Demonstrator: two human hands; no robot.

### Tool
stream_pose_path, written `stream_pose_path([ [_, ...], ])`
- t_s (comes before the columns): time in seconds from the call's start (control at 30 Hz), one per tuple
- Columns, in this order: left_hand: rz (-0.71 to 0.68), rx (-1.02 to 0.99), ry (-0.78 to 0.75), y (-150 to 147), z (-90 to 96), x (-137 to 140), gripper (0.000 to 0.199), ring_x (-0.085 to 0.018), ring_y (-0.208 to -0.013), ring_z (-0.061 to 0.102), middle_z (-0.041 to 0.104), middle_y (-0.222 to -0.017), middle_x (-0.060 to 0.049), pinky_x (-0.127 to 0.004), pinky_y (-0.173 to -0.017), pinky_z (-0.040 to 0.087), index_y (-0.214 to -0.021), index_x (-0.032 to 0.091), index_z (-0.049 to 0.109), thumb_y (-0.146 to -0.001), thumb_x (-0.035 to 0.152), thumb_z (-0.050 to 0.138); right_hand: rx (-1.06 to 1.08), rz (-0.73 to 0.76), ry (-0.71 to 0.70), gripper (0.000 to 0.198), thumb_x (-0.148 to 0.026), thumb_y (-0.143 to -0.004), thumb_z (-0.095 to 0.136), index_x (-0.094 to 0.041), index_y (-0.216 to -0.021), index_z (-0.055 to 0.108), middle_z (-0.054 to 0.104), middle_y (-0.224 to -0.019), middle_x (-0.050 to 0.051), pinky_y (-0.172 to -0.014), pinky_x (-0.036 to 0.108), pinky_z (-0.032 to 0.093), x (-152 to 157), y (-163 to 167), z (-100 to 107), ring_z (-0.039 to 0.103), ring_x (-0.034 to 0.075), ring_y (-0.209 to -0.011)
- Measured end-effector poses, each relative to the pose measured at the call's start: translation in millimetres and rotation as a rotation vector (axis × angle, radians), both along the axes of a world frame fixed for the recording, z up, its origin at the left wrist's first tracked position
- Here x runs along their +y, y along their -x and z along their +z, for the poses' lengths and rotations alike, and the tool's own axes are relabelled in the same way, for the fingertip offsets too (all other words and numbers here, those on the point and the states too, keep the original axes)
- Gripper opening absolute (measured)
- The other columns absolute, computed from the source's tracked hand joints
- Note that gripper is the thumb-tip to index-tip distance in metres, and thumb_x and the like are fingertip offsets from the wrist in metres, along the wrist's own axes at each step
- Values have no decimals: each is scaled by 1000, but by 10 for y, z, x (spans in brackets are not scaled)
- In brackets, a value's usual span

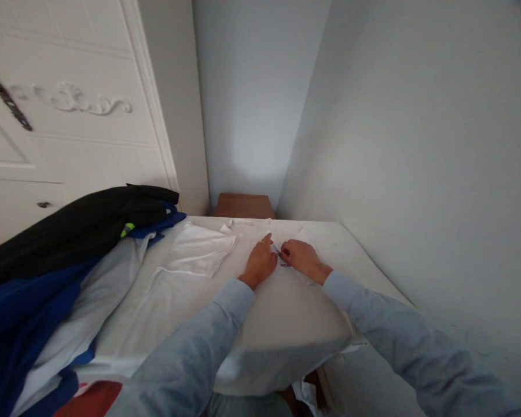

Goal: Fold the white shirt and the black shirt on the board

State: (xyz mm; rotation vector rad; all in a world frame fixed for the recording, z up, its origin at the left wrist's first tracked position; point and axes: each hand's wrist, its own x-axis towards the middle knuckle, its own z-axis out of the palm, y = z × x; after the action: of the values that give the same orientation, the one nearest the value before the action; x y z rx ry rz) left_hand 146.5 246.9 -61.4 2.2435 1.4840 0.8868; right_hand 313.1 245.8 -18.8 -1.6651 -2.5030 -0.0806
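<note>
A white T-shirt (278,313) is spread over the white table, its lower part hanging over the near edge. Small red lettering (285,265) on it shows just below my right hand. My left hand (260,262) rests on the shirt with its index finger stretched away from me and its thumb apart. Close on its right, my right hand (303,258) is closed in a pinch above the lettering. A thin dark bit (278,251) shows at its fingertips, too small to name. A sleeve (200,249) of the shirt lies flat to the left.
Dark and blue clothes (82,237) are heaped on the table's left side, with a light grey garment (108,289) among them. A white wardrobe (78,139) stands behind them. The wall (429,162) borders the right side. A brown wooden piece (245,205) stands beyond the table's far edge.
</note>
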Motion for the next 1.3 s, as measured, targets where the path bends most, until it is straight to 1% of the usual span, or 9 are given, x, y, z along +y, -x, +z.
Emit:
stream_pose_path([
  [0.17,-26,44,-16,-2,38,-19,59,-25,-123,60,64,-133,-18,-41,-110,46,-146,5,43,-87,9,42,164,121,68,19,-19,-93,55,-19,-87,73,74,-91,8,-77,31,49,-51,-86,4,67,22,-85],
  [0.37,-140,160,-63,5,112,-111,36,-27,-129,57,64,-135,-15,-42,-113,44,-124,14,66,-93,16,48,353,284,111,18,-20,-95,55,-19,-95,73,73,-95,8,-86,36,53,-188,-235,-45,66,22,-89],
  [0.5,-165,209,-84,-14,112,-150,35,-29,-137,52,57,-146,-19,-44,-118,38,-126,11,65,-98,23,48,323,376,96,21,-23,-96,56,-19,-110,71,71,-111,11,-99,41,51,-394,-350,-71,63,25,-107],
  [0.63,-174,221,-90,-31,123,-162,35,-29,-139,50,56,-147,-19,-44,-120,35,-127,9,62,-101,27,46,214,294,26,31,-20,-96,56,-16,-124,66,66,-120,14,-101,45,52,-647,-491,-78,61,28,-113],
  [0.73,-181,209,-93,-36,143,-170,35,-29,-139,49,57,-144,-20,-45,-119,35,-126,8,60,-101,28,47,129,215,-29,23,-20,-97,55,-15,-113,70,68,-108,14,-92,44,55,-788,-576,-68,63,28,-102],
  [0.83,-190,179,-88,-31,155,-165,31,-28,-127,57,66,-129,-18,-42,-114,41,-121,10,61,-99,30,52,82,215,-62,20,-19,-99,52,-17,-100,72,69,-95,11,-83,41,56,-848,-622,-47,64,26,-91],
  [1.07,-145,85,-50,-5,138,-80,29,-24,-112,62,68,-120,-13,-36,-104,48,-122,12,62,-95,18,53,184,216,-97,18,-17,-99,53,-17,-98,71,71,-96,9,-82,38,55,-881,-629,-27,66,24,-90],
  [1.17,-124,59,-39,-6,127,-63,32,-24,-116,60,67,-123,-14,-37,-106,46,-124,11,63,-94,17,53,174,232,-49,18,-18,-99,54,-17,-96,72,71,-95,9,-81,39,56,-915,-620,-82,66,25,-89],
  [1.3,-121,41,-22,-7,115,-68,39,-26,-119,60,68,-124,-15,-40,-108,45,-131,13,63,-93,19,56,261,216,-80,18,-19,-99,54,-18,-101,72,71,-97,10,-82,38,56,-961,-611,-151,66,24,-91],
])
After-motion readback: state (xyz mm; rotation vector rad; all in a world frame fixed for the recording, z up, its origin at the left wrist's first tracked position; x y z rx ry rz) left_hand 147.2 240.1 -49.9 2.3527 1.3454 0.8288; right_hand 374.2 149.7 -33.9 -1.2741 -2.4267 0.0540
